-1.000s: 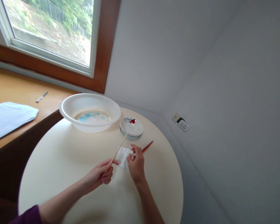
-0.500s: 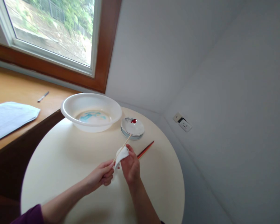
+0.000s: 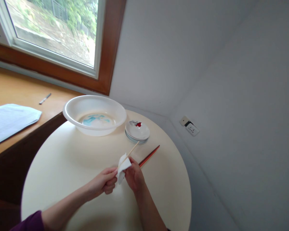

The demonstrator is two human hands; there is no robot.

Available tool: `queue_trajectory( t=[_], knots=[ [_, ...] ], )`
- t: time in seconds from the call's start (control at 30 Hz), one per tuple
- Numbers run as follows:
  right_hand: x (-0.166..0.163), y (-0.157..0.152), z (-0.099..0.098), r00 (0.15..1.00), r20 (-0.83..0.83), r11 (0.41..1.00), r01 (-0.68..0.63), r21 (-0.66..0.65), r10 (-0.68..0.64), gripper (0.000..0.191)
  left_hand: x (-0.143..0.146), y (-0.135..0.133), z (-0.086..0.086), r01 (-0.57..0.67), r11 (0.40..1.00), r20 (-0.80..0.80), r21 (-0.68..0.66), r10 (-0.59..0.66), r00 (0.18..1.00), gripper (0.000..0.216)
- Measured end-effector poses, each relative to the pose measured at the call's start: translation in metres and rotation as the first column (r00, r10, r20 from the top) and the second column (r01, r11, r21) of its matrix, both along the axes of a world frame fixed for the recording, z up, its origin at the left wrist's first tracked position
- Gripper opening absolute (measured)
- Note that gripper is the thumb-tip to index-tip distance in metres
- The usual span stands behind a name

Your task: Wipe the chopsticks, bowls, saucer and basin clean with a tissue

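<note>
My left hand (image 3: 108,181) is closed on the near end of a light wooden chopstick (image 3: 133,150), which points up and away toward the plates. My right hand (image 3: 134,175) pinches a small white cloth (image 3: 123,166) that lies around the lower part of the chopstick. Just past my right hand, red chopsticks (image 3: 149,155) lie on the round table (image 3: 69,179), their near ends hidden behind it. A short stack of small white plates (image 3: 138,131), the top one with a red flower print, sits beyond the chopstick's tip.
A large translucent basin (image 3: 95,112) with a blue pattern on its bottom stands at the table's back left. On the wooden desk (image 3: 19,83) at left lie a pen (image 3: 45,98) and papers (image 3: 13,122). A wall socket (image 3: 192,129) is at right, a window above left.
My right hand and the white cloth have slid down the chopstick, nearer my left hand. The chopstick's tip has shifted slightly right and lower. The left hand has hardly moved.
</note>
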State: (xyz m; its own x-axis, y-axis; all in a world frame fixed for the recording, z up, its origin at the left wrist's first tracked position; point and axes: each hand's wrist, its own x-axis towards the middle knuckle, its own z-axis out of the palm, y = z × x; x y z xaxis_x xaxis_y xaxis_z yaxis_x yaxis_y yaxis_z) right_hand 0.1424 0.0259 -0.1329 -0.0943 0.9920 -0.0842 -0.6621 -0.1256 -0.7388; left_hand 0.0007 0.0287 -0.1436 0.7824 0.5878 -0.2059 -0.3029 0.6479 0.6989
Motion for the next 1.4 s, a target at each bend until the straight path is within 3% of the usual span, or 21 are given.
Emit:
queue_trajectory(
  t=[0.13,0.37,0.53,0.87,1.07,1.4],
  knots=[
    [0.003,0.000,-0.005,0.999,0.045,0.999,0.007,-0.038,-0.006,0.012,-0.001,-0.001,0.002,0.016,1.000,-0.001,0.008,-0.016,1.000,0.045],
    [0.007,-0.001,-0.005,0.996,0.039,0.996,-0.079,0.044,0.077,0.012,-0.002,-0.001,0.007,0.048,0.999,-0.012,0.014,-0.048,0.999,0.044],
    [0.007,-0.002,-0.006,0.996,0.064,0.996,-0.064,0.057,0.061,0.021,-0.002,-0.003,0.006,0.069,0.997,-0.036,0.016,-0.069,0.997,0.045],
    [0.000,-0.003,-0.013,0.934,0.355,0.999,-0.037,0.018,0.028,0.033,-0.001,-0.002,0.002,0.052,0.999,-0.026,0.016,-0.051,0.998,0.042],
    [0.000,-0.005,-0.007,0.848,0.527,0.988,-0.128,0.089,0.062,0.034,0.000,-0.003,0.003,0.011,1.000,-0.048,-0.007,-0.011,0.999,0.044],
    [0.002,0.003,-0.015,0.808,0.568,0.986,0.094,0.134,-0.155,0.039,0.003,0.007,-0.008,-0.193,0.981,-0.101,0.023,0.194,0.976,0.047]
  ],
)
